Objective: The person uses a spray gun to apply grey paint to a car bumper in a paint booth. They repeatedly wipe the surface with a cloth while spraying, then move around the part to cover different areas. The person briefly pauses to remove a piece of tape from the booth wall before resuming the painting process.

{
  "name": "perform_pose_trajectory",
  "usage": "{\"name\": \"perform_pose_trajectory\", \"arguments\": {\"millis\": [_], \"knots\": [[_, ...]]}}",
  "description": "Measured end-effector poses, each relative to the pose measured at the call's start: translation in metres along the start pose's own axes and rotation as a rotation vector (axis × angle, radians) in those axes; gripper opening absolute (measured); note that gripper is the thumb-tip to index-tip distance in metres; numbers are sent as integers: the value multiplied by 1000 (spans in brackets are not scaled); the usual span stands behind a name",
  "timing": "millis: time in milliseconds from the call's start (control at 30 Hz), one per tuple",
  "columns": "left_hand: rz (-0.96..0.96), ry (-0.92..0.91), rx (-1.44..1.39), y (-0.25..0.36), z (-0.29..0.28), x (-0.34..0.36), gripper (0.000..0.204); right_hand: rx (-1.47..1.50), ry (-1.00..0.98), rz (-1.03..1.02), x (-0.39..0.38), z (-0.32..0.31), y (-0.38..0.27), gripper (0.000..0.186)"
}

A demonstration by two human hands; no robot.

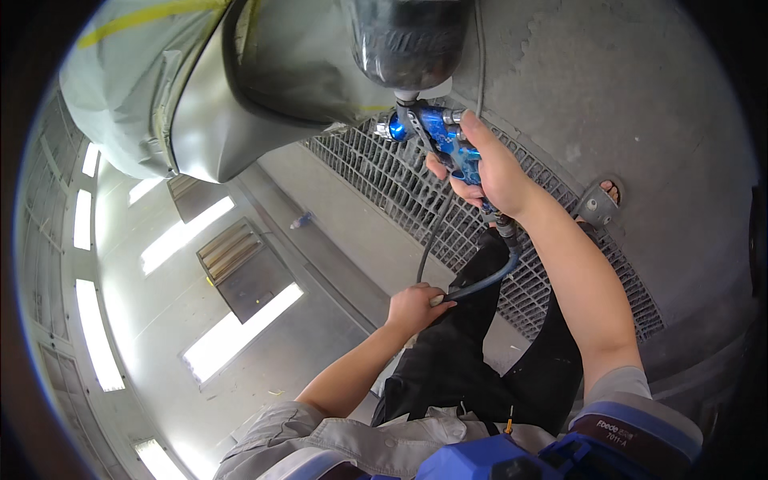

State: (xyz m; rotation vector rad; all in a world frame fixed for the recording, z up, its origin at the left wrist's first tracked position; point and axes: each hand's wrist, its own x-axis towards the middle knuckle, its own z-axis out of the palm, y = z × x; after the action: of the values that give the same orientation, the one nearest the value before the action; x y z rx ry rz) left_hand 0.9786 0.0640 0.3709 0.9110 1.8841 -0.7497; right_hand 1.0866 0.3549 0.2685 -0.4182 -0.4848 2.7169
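My right hand [496,172] is wrapped round the handle of a blue spray gun [438,132], its nozzle pointing left toward a car body panel. A dark, translucent paint cup [410,48] sits on top of the gun. From the base of the handle an air hose [502,274] curves down and left. My left hand [414,310] is closed on that hose, low in front of my thigh. Left of the gun is a silver-grey panel [210,128], apart from the nozzle, with masking film [120,100] and yellow tape around it.
A metal floor grate [528,308] runs beneath my legs and the gun. Bright light panels [240,332] and framed vents [244,268] line the wall at left. A small bluish object [302,221] lies near the wall's foot. My sandalled foot [600,204] stands at right.
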Motion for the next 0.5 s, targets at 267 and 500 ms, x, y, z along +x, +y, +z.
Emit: {"name": "perform_pose_trajectory", "arguments": {"millis": [267,500], "knots": [[-58,-4,-5,-36,15,27,41,60,-139,-95,42,-11,55,74],[-142,-123,74,-72,30,35,44,-12,155,105,45,-24,140,63]]}}
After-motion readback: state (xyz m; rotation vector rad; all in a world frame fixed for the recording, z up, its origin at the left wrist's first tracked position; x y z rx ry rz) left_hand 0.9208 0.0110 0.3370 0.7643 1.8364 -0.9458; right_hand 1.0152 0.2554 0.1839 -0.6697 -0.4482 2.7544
